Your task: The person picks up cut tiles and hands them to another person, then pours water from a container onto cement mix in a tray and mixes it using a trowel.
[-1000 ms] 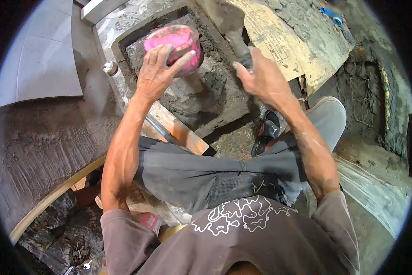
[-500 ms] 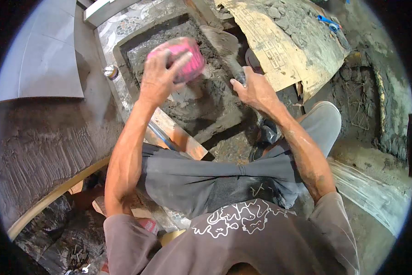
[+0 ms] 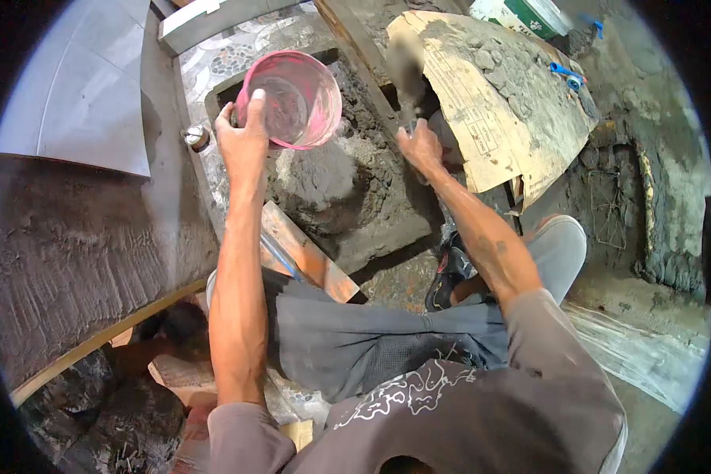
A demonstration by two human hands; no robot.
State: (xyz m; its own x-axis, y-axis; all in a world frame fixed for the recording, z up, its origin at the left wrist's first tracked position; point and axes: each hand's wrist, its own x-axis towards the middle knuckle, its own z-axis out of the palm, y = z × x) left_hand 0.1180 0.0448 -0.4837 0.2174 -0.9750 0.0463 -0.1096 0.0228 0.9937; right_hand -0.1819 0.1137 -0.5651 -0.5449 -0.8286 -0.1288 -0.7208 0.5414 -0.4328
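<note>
My left hand (image 3: 243,138) grips the rim of a pink plastic bucket (image 3: 322,95), with the thumb inside it. The bucket's mouth faces up toward me, and grey residue coats its inner wall and bottom. Below it, a smooth grey mound of mortar (image 3: 316,174) rests in a shallow mixing trough (image 3: 391,246) among rougher wet mortar. In my right hand (image 3: 420,148), closed round the handle, is a trowel (image 3: 405,67). Its blade points away from me and is blurred by motion, beside the trough's right edge.
Right of the trowel lies a cardboard sheet (image 3: 482,134) bearing mortar lumps, with a blue tool (image 3: 567,75) on it. A white-green pail (image 3: 525,16) stands behind. At left are grey tiles (image 3: 86,87) and a combed mortar surface (image 3: 94,253). A tile strip (image 3: 312,253) lies near my knees.
The bucket has turned from bottom-up to mouth-up and moved slightly up and left. A smooth mortar mound now shows below it. The trowel has swung more upright.
</note>
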